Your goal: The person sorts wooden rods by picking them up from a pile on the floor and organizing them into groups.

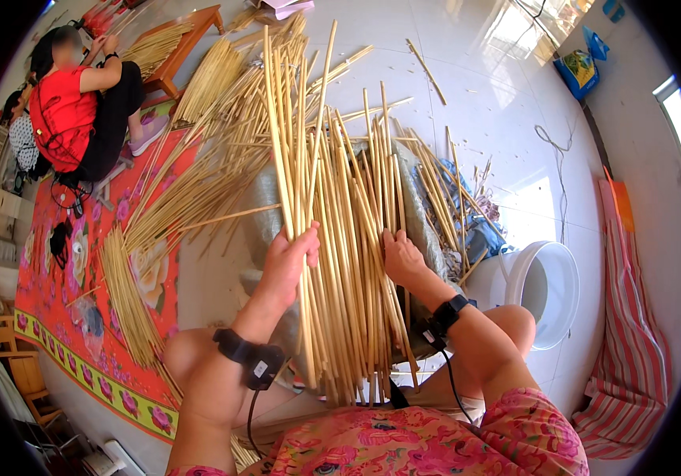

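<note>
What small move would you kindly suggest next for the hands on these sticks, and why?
Perhaps ease the few sticks in the left hand slightly away from the pile, since that hand is closed around them, while the right hand touches the pile's right side.

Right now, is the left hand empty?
No, the left hand has its fingers closed around several thin tan stalks, which stick out above and below the grip.
</note>
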